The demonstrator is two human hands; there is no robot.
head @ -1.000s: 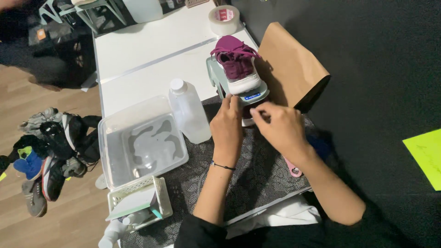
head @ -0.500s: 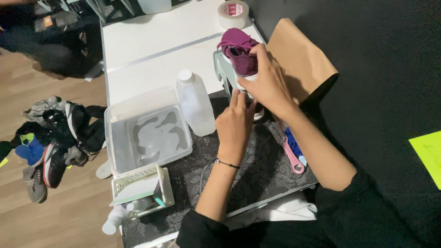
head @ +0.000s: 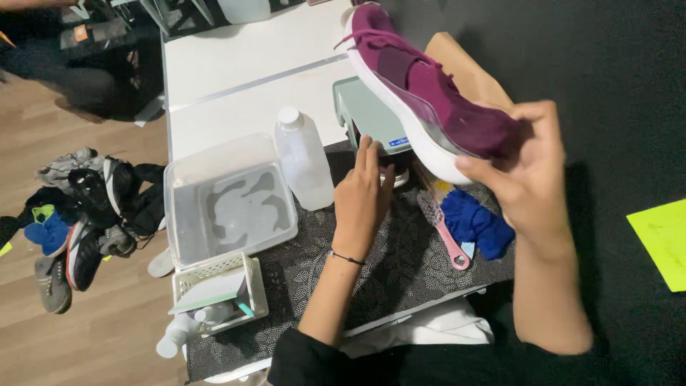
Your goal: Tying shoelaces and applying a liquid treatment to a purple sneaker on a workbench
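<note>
My right hand grips the heel end of a maroon knit shoe with a white sole and holds it up in the air over the table, toe pointing away. My left hand rests with fingers extended at the front of a pale green scale, touching its display end. Below the raised shoe lie a pink-handled brush and a blue cloth on the dark patterned mat.
A clear plastic bottle and a clear tub with a little water stand left of my left hand. A small white basket sits at the front left. A brown paper bag lies behind the shoe. Shoes are piled on the floor.
My right hand has lifted the maroon shoe off the scale and raised it up toward the right. My left hand stays by the scale's front.
</note>
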